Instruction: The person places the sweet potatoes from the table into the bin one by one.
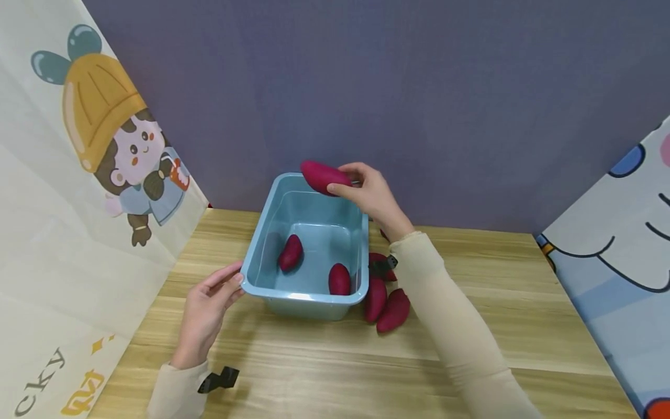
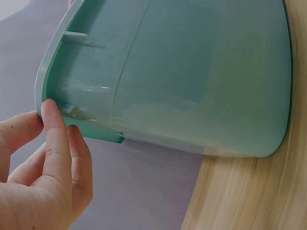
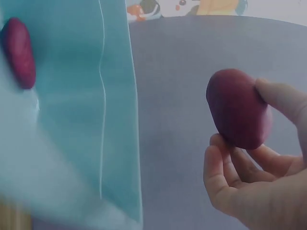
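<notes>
A blue plastic tub (image 1: pixel 303 295) stands on the wooden table in the head view. My left hand (image 1: pixel 205 314) pinches its rim at the near left corner, thumb and fingers on either side in the left wrist view. My right hand (image 1: pixel 376 195) grips a purple-red sweet potato (image 1: pixel 317 176) by one end, raised over the tub's far right part. Inside the tub lie two more: one sweet potato (image 1: pixel 291 253) toward the left, another sweet potato (image 1: pixel 339 279) near the front right corner. In the right wrist view, the thumb and fingers hold the raised sweet potato (image 3: pixel 236 110).
Several sweet potatoes (image 1: pixel 394 311) lie on the table (image 1: pixel 324 372) against the tub's right side, partly hidden by my right sleeve (image 1: pixel 445 302). A grey-blue partition (image 1: pixel 445 116) rises behind the tub. Printed cartoon curtains (image 1: pixel 68 203) flank the table.
</notes>
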`<move>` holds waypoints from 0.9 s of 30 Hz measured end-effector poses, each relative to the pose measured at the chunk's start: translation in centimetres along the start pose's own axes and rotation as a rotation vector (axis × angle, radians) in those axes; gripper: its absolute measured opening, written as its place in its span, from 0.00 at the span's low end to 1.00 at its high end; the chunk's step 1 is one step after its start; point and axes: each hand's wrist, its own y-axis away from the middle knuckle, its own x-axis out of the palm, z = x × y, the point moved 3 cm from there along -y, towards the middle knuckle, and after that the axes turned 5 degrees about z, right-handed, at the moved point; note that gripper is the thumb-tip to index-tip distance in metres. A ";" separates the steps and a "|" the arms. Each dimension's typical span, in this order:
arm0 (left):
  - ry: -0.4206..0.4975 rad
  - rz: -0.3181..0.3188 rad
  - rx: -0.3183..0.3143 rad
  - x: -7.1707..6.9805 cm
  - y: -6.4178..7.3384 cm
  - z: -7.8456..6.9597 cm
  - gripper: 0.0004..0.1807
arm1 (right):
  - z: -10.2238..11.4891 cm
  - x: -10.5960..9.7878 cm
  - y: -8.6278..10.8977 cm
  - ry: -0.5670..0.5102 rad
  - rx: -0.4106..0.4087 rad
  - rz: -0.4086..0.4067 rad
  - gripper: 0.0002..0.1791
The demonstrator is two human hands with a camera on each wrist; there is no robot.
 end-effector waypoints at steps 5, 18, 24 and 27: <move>-0.007 0.004 -0.009 0.0 0.1 0.0 0.25 | -0.1 2.2 -1.1 -0.017 0.032 0.002 0.32; -0.006 0.001 -0.011 0.0 0.0 0.0 0.25 | -2.1 6.1 -2.2 0.093 0.107 0.104 0.32; -0.005 0.001 -0.009 -0.1 -0.1 0.0 0.26 | -2.8 7.1 -2.3 0.202 0.146 0.170 0.33; -0.006 0.001 -0.008 -0.2 -0.1 0.0 0.26 | -3.1 7.6 -2.4 0.254 0.151 0.221 0.33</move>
